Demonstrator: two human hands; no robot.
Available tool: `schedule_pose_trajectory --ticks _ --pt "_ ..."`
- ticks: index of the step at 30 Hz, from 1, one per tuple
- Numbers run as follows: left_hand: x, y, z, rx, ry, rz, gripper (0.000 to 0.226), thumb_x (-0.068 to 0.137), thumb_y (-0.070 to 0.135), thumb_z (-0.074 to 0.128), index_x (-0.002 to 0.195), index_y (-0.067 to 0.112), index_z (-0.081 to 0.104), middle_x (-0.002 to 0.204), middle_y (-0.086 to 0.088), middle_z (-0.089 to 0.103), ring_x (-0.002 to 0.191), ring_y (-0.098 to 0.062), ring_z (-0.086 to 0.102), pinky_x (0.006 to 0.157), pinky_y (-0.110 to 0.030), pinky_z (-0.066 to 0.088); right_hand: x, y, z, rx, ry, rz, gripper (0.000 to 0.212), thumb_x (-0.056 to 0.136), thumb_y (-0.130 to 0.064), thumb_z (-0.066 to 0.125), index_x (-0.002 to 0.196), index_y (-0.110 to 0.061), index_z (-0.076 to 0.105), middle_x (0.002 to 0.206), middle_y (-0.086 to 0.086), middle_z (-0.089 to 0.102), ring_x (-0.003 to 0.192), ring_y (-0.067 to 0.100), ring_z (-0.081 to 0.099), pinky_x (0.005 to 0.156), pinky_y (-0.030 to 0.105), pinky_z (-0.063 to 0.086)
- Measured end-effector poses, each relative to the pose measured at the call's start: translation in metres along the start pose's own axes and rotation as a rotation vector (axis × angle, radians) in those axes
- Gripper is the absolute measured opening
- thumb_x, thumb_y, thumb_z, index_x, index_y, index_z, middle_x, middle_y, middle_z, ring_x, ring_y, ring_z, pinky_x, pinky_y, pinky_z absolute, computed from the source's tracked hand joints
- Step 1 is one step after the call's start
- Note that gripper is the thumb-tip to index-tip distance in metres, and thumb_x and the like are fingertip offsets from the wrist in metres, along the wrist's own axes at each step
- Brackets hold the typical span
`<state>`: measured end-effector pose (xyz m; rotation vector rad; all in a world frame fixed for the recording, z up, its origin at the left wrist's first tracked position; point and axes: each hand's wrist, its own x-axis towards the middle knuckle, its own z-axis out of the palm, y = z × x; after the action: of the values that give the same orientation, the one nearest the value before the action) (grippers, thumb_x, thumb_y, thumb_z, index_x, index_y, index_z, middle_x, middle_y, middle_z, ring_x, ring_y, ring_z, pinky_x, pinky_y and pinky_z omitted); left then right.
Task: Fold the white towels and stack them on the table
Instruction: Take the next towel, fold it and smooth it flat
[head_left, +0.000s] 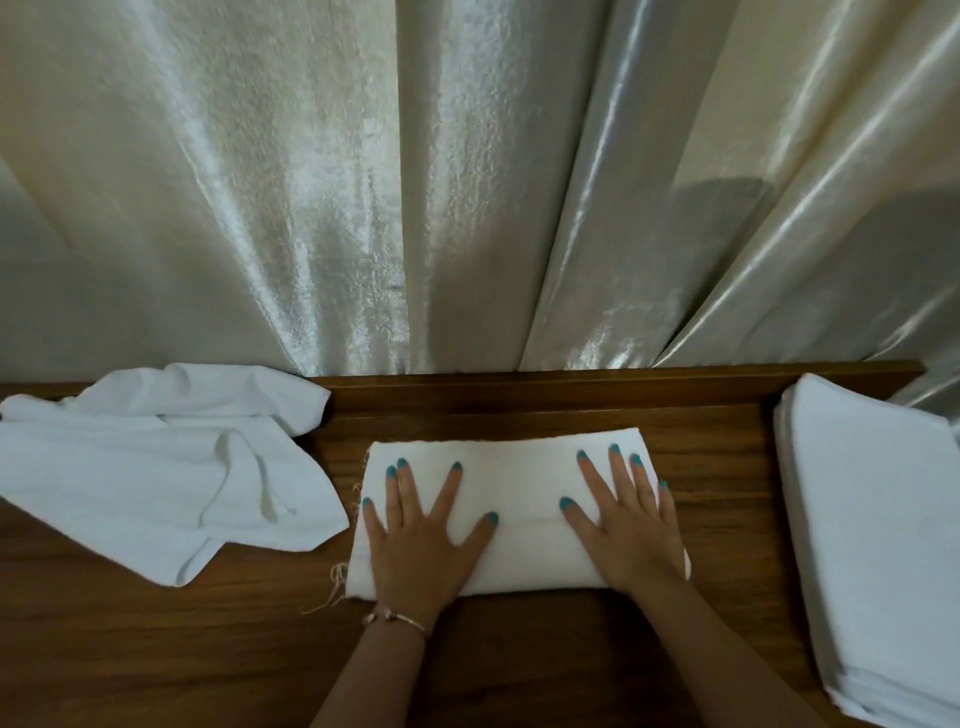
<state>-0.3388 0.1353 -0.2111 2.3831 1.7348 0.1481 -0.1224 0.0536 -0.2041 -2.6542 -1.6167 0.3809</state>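
Observation:
A folded white towel (511, 499) lies flat in the middle of the brown wooden table (519, 665). My left hand (423, 540) rests palm down on its left half, fingers spread. My right hand (626, 525) presses flat on its right half, fingers apart. Neither hand grips the cloth. Loose threads hang from the towel's left edge. A heap of unfolded white towels (150, 467) sprawls on the table to the left. At the right edge stands a stack of folded white towels (878, 530).
A shiny cream curtain (467, 182) hangs right behind the table and reaches down to its raised back edge (571, 376). Bare wood shows in front of the folded towel and between it and the two piles.

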Motion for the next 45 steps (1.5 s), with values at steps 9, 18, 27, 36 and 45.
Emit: schedule_pose_trajectory --ticks 9,18,27,36,45 --pt "0.048 0.000 0.001 0.016 -0.065 -0.016 0.076 0.076 0.084 0.009 0.144 0.053 -0.005 0.159 -0.011 -0.009 0.147 -0.026 -0.011 0.115 -0.054 -0.004 0.047 -0.007 -0.004 -0.012 -0.005 0.016 0.067 0.089 -0.072 0.009 0.146 -0.048 -0.019 0.160 -0.005 -0.023 0.147 0.019 -0.022 0.118 0.047 -0.009" --pt "0.052 0.001 0.001 0.039 -0.054 -0.008 0.077 0.075 0.083 0.008 0.144 0.052 -0.004 0.159 -0.013 -0.009 0.147 -0.027 -0.010 0.115 -0.056 -0.003 0.051 -0.008 -0.004 -0.037 0.005 0.016 0.068 0.086 -0.071 0.003 0.146 -0.047 -0.020 0.160 -0.005 -0.023 0.147 0.019 -0.021 0.118 0.047 -0.008" --pt "0.043 0.000 -0.002 0.023 -0.094 0.006 0.076 0.075 0.082 0.005 0.143 0.052 -0.011 0.158 -0.012 -0.016 0.146 -0.027 -0.016 0.115 -0.055 -0.007 0.037 -0.010 -0.007 -0.039 0.006 0.027 0.066 0.091 -0.068 0.007 0.146 -0.045 -0.021 0.159 -0.003 -0.024 0.147 0.019 -0.022 0.118 0.046 -0.009" --pt "0.039 -0.003 -0.021 0.048 -0.260 0.042 0.088 0.064 0.086 -0.008 0.144 0.049 -0.012 0.157 -0.012 -0.019 0.145 -0.028 -0.018 0.114 -0.055 -0.007 0.038 -0.020 -0.023 -0.239 -0.088 0.042 0.064 0.094 -0.063 0.006 0.148 -0.040 -0.020 0.161 0.001 -0.018 0.149 0.024 -0.014 0.113 0.049 -0.019" --pt "0.027 -0.128 -0.128 0.299 -0.288 0.156 0.062 0.095 0.050 0.031 0.150 0.032 0.008 0.161 -0.004 0.000 0.148 -0.023 -0.005 0.119 -0.044 -0.001 -0.002 -0.165 -0.081 -0.035 -0.215 -0.268 0.057 0.100 -0.039 0.034 0.153 -0.030 0.016 0.162 -0.002 0.012 0.148 0.019 0.014 0.120 0.037 0.012"
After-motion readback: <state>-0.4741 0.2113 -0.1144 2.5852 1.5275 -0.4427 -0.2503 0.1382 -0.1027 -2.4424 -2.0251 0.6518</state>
